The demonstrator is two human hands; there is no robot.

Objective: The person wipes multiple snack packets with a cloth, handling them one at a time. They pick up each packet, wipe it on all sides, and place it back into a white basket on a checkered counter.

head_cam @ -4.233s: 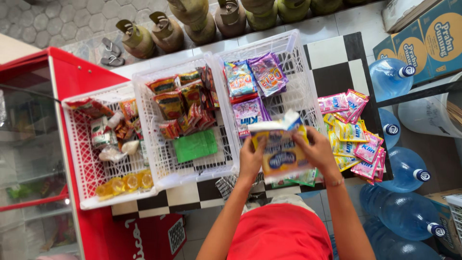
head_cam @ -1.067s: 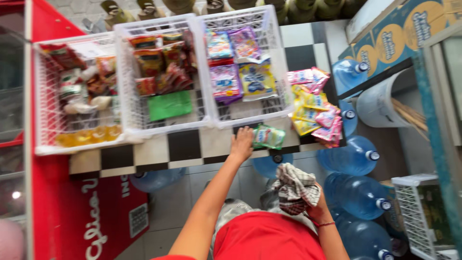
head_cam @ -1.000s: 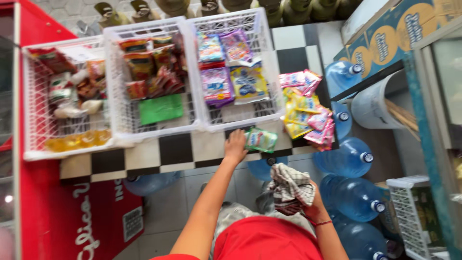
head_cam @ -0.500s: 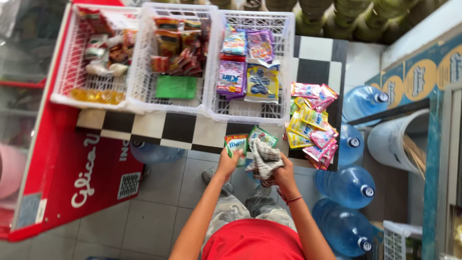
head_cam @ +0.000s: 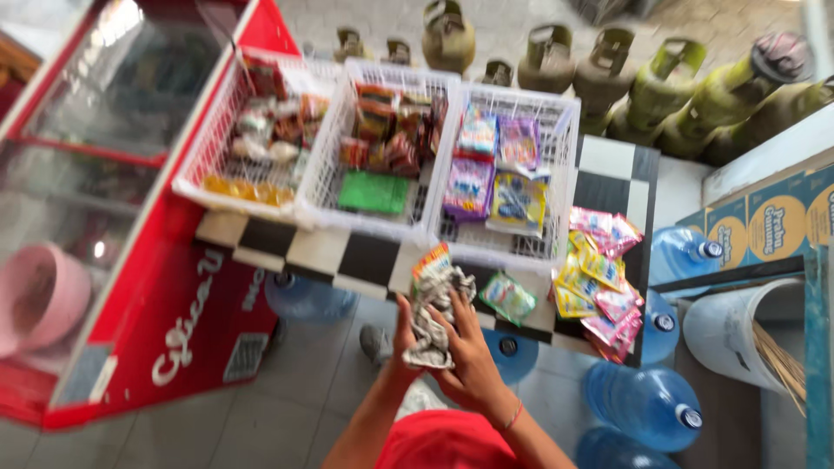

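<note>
Holding both forearms raised in front of your chest, you cup a crumpled grey-and-white cloth (head_cam: 432, 323) between your hands, just above the near edge of the black-and-white chequered counter (head_cam: 369, 258). Your right hand (head_cam: 467, 352) wraps its fingers over the cloth from the right. Your left hand (head_cam: 405, 323) presses against it from the left, pinching an orange-edged snack sachet (head_cam: 432, 260) along with the cloth. A green sachet (head_cam: 508, 297) lies just beside it on that edge.

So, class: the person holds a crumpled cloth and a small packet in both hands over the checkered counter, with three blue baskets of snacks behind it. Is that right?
Not quite. In the head view the three baskets are white, not blue. The rest holds: both hands, left hand and right hand, hold the crumpled cloth and small packet over the checkered counter.
</note>
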